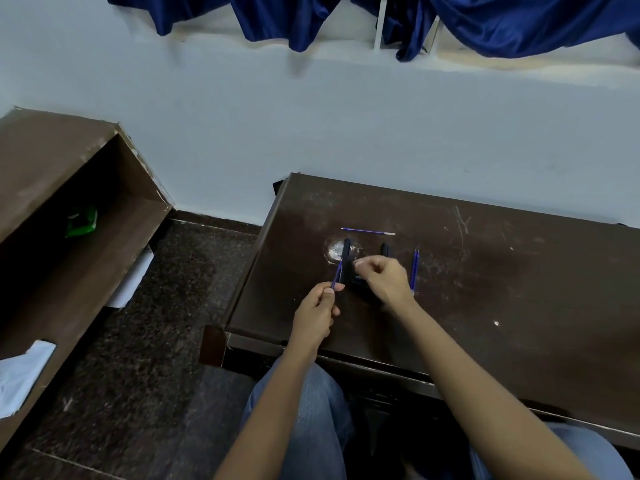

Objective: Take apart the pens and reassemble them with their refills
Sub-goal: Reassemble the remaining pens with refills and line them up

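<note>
1. One brown cabinet (69, 188) stands on the left, open toward us, with a green packet (81, 221) inside and white paper (20, 375) at its near end.
2. Moving right, we reach the dark desk (485, 306), scratched and worn, with both bare forearms reaching in over its near edge.
3. First up is the left hand (317, 311): thumb and curled fingers pinch the near end of a blue refill (336, 276), which slants up toward the far side.
4. Just beside that refill's tip, a black pen barrel (346, 259) points far across a pale worn patch (334, 251) on the desk.
5. Now the right hand (381, 277), just right of the barrel. Its fingers are curled and the fingertips drawn together, but I cannot tell whether they pinch anything.
6. Beyond both hands, a loose refill (369, 231) lies crosswise on the desk.
7. Next, a second black barrel (385, 250) pokes out on the far side of the right hand's knuckles.
8. Furthest right, two more refills (414, 268) lie side by side on the desk, pointing far, just beside the right wrist.
</note>
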`<state>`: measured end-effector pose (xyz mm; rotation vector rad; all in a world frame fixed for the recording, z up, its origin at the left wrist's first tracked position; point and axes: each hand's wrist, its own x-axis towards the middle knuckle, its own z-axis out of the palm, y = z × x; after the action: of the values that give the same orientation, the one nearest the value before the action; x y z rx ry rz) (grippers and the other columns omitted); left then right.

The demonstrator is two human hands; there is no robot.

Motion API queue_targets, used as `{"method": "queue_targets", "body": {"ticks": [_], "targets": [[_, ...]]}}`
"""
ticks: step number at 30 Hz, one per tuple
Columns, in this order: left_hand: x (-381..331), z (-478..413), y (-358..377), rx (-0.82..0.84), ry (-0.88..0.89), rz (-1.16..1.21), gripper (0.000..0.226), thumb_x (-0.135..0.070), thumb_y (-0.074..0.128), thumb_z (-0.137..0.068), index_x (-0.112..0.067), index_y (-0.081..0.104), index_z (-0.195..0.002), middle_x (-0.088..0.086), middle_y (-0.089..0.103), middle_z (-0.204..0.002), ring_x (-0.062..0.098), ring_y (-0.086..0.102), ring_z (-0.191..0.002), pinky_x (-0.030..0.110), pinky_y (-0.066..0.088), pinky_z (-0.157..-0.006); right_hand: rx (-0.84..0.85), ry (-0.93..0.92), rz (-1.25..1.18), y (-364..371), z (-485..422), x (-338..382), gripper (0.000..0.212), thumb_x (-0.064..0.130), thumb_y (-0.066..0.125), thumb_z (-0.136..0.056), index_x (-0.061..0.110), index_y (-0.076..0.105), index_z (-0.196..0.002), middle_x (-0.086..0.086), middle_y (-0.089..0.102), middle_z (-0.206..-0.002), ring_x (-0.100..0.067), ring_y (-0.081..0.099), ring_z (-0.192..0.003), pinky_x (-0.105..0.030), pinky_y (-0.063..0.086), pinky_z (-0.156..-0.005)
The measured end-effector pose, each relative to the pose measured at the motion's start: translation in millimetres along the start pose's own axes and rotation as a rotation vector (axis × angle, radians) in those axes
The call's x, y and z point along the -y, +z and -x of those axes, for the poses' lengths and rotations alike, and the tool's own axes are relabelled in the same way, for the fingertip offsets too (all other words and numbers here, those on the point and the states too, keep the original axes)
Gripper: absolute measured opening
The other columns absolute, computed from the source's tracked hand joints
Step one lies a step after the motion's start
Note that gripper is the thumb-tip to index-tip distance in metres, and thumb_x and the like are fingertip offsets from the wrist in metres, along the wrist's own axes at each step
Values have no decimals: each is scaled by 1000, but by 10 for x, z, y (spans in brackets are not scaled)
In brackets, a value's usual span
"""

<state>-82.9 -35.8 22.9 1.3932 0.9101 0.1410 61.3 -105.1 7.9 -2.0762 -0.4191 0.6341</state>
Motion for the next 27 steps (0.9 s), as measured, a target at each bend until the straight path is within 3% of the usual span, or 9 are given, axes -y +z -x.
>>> {"method": "queue_targets", "body": {"ticks": [2, 5, 8, 12, 16, 18, 21, 23, 27], "targets": [[-30, -30, 34, 9, -5, 2, 26, -28, 37, -102, -32, 63, -98, -3, 50, -67, 6, 38, -51, 19, 30, -45, 187, 141, -321, 28, 201, 76, 20, 22, 61, -92, 11, 72, -104, -6, 73, -98, -10, 65, -88, -23, 48, -80], [-71, -55, 115, 40, -21, -9, 25, -29, 38, -102, -34, 62, -97, -3, 50, -67, 6, 39, -53, 20, 31, -47, 303, 193, -413, 79, 280, 124, 14, 16, 64, -89, 11, 73, -99, -5, 73, -95, -9, 65, -83, -27, 50, -84], [-76, -82, 165, 52, -17, 0, 24, -31, 38, -102, -34, 62, -102, -3, 51, -69, 6, 40, -54, 19, 32, -47, 257, 278, -565, 61, 114, 262, 8, 13, 61, -91, 11, 68, -87, -5, 68, -81, -9, 62, -68, -25, 53, -72], [-24, -120, 154, 22, 4, 14, 27, -28, 38, -102, -28, 65, -103, -3, 51, -69, 7, 38, -52, 18, 31, -44, 97, 239, -690, -128, -378, 526, 18, 9, 43, -99, 13, 59, -92, -1, 55, -70, -10, 55, -60, -25, 52, -58], [44, -175, 144, -6, -10, 26, 27, -27, 39, -102, -27, 65, -103, -2, 50, -68, 7, 36, -50, 17, 30, -42, 85, 117, -292, -223, -922, 605, 32, -3, 30, -93, 10, 59, -92, 0, 41, -68, -8, 35, -55, -17, 36, -51], [64, -199, 149, -7, -9, 26, 27, -27, 39, -102, -29, 66, -102, -3, 50, -67, 7, 36, -50, 17, 30, -42, 134, 21, 59, -260, -1105, 561, 35, -7, 35, -89, 10, 66, -92, 0, 51, -77, -10, 45, -68, -22, 37, -61], [75, -237, 174, -2, 0, 30, 26, -27, 40, -102, -29, 66, -100, -5, 50, -66, 6, 37, -50, 17, 31, -43, 134, -116, 460, -276, -1293, 439, 35, -8, 43, -87, 3, 69, -107, -10, 65, -108, -23, 57, -104, -28, 44, -86], [84, -271, 193, -2, 1, 29, 27, -27, 40, -101, -30, 67, -99, -5, 50, -65, 6, 36, -50, 16, 32, -44, 122, -150, 542, -238, -1390, 336, 32, -7, 46, -88, 3, 70, -107, -14, 67, -116, -29, 59, -112, -31, 46, -96], [107, -331, 201, 1, 3, 42, 27, -28, 41, -101, -32, 67, -97, -6, 50, -64, 6, 36, -49, 17, 31, -44, 83, -119, 576, -154, -1571, 115, 32, -4, 47, -88, 11, 72, -102, -14, 68, -113, -31, 63, -104, -37, 51, -95]]}}
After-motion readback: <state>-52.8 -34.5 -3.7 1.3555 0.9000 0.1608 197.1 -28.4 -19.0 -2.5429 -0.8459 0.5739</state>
